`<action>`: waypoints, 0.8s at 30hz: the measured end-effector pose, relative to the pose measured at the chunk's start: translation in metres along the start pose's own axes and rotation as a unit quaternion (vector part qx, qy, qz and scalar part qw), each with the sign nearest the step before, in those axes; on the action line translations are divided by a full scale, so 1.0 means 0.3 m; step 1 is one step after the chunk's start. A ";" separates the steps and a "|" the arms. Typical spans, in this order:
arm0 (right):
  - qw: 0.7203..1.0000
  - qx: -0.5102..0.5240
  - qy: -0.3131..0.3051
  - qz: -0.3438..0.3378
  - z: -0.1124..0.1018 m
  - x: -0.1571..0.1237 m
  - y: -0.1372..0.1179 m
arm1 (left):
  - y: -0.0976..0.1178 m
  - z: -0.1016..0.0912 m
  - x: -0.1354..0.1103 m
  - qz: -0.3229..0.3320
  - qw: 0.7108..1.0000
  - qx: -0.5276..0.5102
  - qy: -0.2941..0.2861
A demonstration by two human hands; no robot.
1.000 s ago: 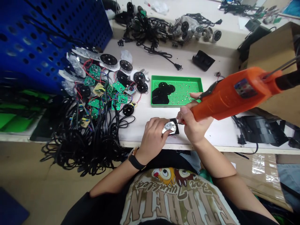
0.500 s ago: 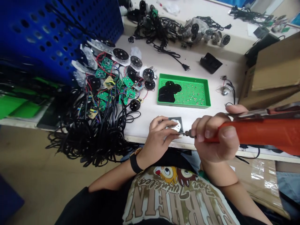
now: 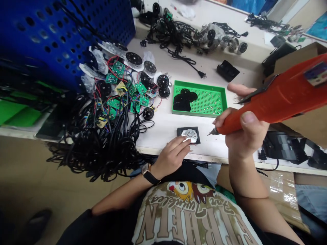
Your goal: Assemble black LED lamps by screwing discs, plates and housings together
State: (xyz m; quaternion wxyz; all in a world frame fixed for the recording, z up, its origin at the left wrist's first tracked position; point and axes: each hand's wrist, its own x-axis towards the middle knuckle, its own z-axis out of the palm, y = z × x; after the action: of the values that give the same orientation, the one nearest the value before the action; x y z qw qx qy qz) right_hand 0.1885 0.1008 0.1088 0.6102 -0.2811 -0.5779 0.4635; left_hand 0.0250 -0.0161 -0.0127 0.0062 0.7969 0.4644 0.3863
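Gripping one orange screwdriver [image 3: 276,98], right hand [image 3: 242,136] wrapped tight, left hand [image 3: 171,156] loosely spread, touching one black part [image 3: 189,134]

Right hand [image 3: 242,131] grips an orange screwdriver [image 3: 276,98]; left hand [image 3: 171,157] touches a small motor part [image 3: 188,134].

Lettering on our shirt only
On our beige printed cotton T-shirt [image 3: 194,217] we make out big block letters, upside down to us, seemingly "RHEIN". The cursive line beside them and the sticker on the orange plastic electric screwdriver [image 3: 281,98] are illegible.
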 end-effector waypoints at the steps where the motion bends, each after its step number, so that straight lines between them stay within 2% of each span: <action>1: 1.000 0.009 -0.003 -0.004 0.002 -0.004 0.004 | 0.008 0.004 -0.003 0.004 1.000 0.017 -0.006; 5: 0.999 -0.023 -0.016 0.017 0.001 -0.039 0.032 | 0.032 0.006 -0.019 -0.018 0.999 0.018 -0.045; 11: 0.997 -0.063 0.007 0.032 -0.017 -0.080 0.047 | 0.028 -0.016 -0.028 -0.049 0.997 -0.053 -0.033; 15: 0.998 -0.062 0.007 0.024 -0.023 -0.065 0.038 | 0.034 -0.015 -0.017 -0.027 0.999 -0.007 -0.040; 18: 0.999 -0.049 -0.003 0.017 -0.021 -0.053 0.038 | 0.050 -0.009 -0.004 -0.011 0.996 0.047 -0.074; 21: 0.999 -0.048 -0.010 -0.019 -0.013 -0.045 0.042 | 0.066 0.000 0.012 -0.002 0.990 0.093 -0.108; 24: 0.997 -0.070 -0.015 -0.040 -0.003 -0.031 0.032 | 0.070 0.006 0.026 -0.009 0.987 0.110 -0.116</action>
State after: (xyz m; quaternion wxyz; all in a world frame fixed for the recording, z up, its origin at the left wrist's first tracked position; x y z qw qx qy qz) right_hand 0.1879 0.0967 0.0960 0.5985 -0.2928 -0.6287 0.4009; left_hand 0.0438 -0.0215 -0.0015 -0.0245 0.8280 0.5071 0.2381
